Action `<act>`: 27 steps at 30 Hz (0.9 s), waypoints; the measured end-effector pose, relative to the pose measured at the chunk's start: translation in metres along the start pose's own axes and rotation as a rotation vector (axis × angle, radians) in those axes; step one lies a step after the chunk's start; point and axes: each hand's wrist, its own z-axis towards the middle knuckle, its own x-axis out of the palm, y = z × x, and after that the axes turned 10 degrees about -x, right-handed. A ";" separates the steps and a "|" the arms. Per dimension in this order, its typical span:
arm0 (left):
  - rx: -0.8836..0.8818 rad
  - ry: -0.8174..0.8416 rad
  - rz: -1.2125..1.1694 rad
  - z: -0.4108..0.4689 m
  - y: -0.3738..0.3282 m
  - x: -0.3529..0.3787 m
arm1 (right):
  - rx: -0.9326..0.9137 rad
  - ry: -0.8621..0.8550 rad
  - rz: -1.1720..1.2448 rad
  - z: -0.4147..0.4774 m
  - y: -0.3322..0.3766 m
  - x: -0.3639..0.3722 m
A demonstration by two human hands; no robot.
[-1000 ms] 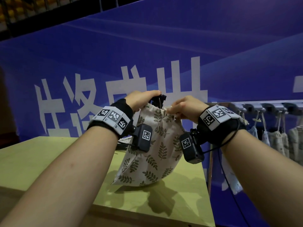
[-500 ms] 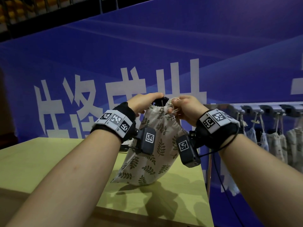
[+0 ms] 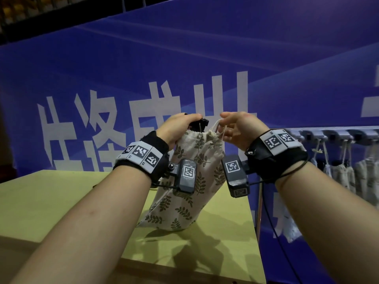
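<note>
Reaching out from the bottom of the view, the left arm (image 3: 92, 222) and the right arm (image 3: 328, 212) come close together in the middle. Each wrist wears a black band with white square tags on it, the left band (image 3: 141, 156) and the right band (image 3: 276, 141). A small black box hangs under each wrist, the left box (image 3: 187, 173) and the right box (image 3: 235, 173), and both hang in front of the bag.

The left hand (image 3: 176, 128) is curled tight round the top of the bag (image 3: 205, 156), on its left side. The right hand (image 3: 238, 130) pinches the white string (image 3: 215, 125) at the mouth of the bag, between thumb and fingers. A black thing (image 3: 202, 122) pokes out of the top, touching the left hand; it is too dark to tell what it is, maybe a clip.

The bag is made of pale cloth with green leaves on it. It stands up tall, leaning a little to the left. Its bottom sits on the yellow-green table (image 3: 51, 197), near the right edge.

Farther back on the right, a grey rack (image 3: 328, 134) with hooks holds more cloth bags (image 3: 344, 175), which hang by their strings. Behind it all is a big blue wall (image 3: 205, 58) with large white signs on it.
</note>
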 end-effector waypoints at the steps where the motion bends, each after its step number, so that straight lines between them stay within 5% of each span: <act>1: -0.002 0.003 0.002 0.001 0.000 0.000 | -0.009 0.000 -0.037 -0.001 0.000 0.001; 20: 0.189 0.057 0.049 -0.006 -0.004 0.016 | -0.232 -0.078 -0.089 0.003 0.012 0.013; 27: 0.181 0.076 0.074 -0.011 -0.004 0.017 | -0.226 -0.086 0.107 0.003 0.013 0.012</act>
